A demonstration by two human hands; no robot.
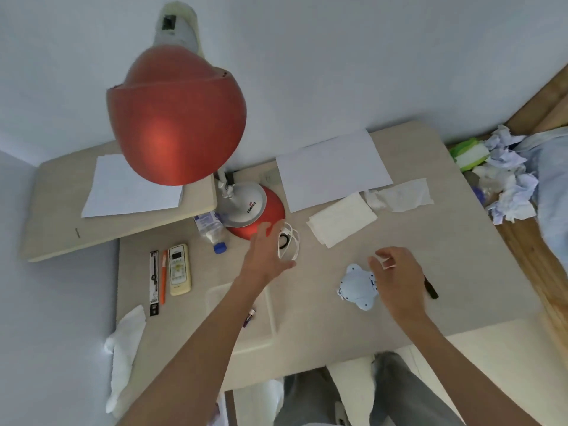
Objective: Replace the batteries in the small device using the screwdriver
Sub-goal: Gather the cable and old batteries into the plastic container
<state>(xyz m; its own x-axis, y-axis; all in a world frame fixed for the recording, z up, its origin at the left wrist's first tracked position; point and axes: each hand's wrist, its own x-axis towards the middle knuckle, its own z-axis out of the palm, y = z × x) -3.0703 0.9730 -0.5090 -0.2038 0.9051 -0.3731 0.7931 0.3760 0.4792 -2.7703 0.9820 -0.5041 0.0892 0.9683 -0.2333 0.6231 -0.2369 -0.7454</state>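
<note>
Beige desk [338, 302] against a pale wall, red lamp [175, 118] overhead, both bare arms stretched out across the top.

Left hand [267, 253] reaching forward and up toward the lamp base, palm down, fingers spread loose and closed on nothing, hovering beside a coiled white cord [289, 241]. Right hand [396, 278] lower and nearer, wrist bent, fingers half curled and apart, gripping nothing, poised just over the right edge of the small light-blue device [356, 287] lying flat on the desk. Dark slim tool [430, 289], probably the screwdriver, lying just past the right hand, partly hidden by it. Batteries [249, 316] in a shallow tray [270, 305] under the left forearm. Remote control [179, 269], pens and tissues off to the left.
</note>
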